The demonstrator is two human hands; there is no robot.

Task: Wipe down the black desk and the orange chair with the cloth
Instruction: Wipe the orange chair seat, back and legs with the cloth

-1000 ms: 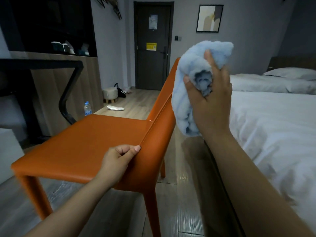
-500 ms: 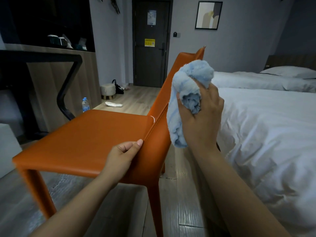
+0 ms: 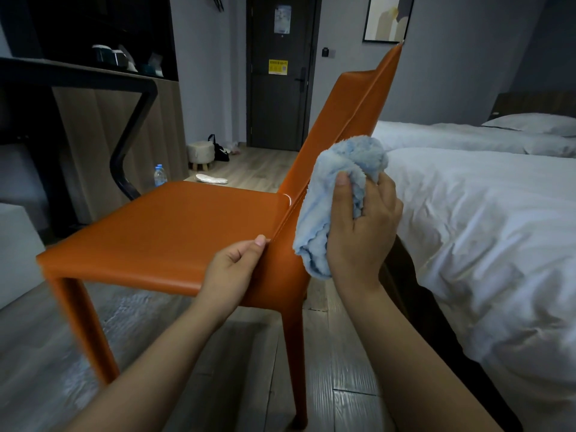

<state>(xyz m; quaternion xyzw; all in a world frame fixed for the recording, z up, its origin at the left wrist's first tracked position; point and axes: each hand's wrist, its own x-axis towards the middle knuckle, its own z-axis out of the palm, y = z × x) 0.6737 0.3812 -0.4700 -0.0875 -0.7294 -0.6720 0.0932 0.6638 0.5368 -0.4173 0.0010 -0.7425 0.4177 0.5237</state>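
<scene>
I am noting the fingers of the right hand (image 3: 363,232) curling round the bunched cloth (image 3: 339,182) behind the backrest of the orange chair (image 3: 174,232), the fingers of the left hand (image 3: 233,269) gripping the seat's rear edge, and I am judging that hard pressing risks skidding the chair forward if that grip is slipping.

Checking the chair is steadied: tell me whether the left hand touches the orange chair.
Touching. The head view shows the left hand gripping the orange chair where seat meets backrest.
</scene>
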